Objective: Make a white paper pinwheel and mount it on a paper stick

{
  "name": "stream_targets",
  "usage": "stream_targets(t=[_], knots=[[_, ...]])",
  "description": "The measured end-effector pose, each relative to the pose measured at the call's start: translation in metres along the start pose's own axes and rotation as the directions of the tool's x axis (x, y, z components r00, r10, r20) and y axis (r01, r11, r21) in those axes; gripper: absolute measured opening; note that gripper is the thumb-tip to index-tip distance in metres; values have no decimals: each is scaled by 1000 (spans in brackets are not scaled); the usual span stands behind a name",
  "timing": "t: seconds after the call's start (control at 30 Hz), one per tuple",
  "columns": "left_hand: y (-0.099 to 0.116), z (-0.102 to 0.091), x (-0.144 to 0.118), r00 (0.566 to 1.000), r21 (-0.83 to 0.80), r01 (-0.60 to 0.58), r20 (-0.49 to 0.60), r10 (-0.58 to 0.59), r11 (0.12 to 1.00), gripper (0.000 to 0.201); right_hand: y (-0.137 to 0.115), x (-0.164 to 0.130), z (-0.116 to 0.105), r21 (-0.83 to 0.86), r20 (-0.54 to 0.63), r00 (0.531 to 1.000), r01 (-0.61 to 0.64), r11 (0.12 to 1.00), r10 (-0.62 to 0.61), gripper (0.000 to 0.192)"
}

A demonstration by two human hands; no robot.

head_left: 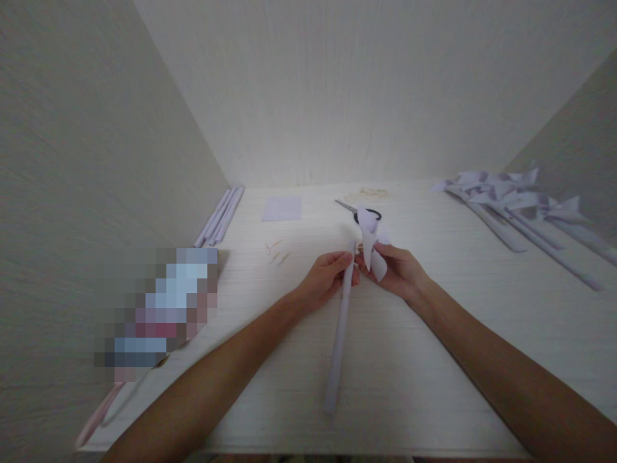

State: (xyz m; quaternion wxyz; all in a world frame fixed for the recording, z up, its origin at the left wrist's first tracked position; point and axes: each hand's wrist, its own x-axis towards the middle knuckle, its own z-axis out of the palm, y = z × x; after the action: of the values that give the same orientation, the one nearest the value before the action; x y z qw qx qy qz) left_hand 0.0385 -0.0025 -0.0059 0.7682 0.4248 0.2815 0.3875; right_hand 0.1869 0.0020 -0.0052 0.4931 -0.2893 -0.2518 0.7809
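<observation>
Pale wood-grain panels close us in on three sides, and the same whitish laminate makes the tabletop (434,360) we work at. Nearest us, at the left edge, sits a blurred-out block we cannot identify. Over the middle of the table our left hand (325,276) is pinched around the upper end of a rolled paper stick (339,334), whose lower end slants back toward us. Just to its right, our right hand (398,270) grips a folded paper pinwheel head (372,241), held right against the stick's tip (whether the two actually touch, we cannot tell). A few small wooden slivers (277,252) lie left of the hands. Farther back rest scissors (359,211) with dark handles, a flat square of lilac paper (282,208), and spare paper sticks (222,215) along the left wall. Finished pinwheels (520,202) are heaped at the far right.
</observation>
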Motion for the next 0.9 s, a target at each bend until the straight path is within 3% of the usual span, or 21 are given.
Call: stream_targets(t=[0.17,0.5,0.9], knots=[[1,1,-1,1000,4,1,3,-1,1000,22,0,-1,4,-32,67,997,42,999,-40,7],[0,1,0,999,-1,4,40,-4,1000,26,-3,-2,5,-72,203,976,-70,995,84,25],[0,0,-2,998,28,23,50,-24,999,27,-1,1,1,-120,158,984,-59,991,78,13]])
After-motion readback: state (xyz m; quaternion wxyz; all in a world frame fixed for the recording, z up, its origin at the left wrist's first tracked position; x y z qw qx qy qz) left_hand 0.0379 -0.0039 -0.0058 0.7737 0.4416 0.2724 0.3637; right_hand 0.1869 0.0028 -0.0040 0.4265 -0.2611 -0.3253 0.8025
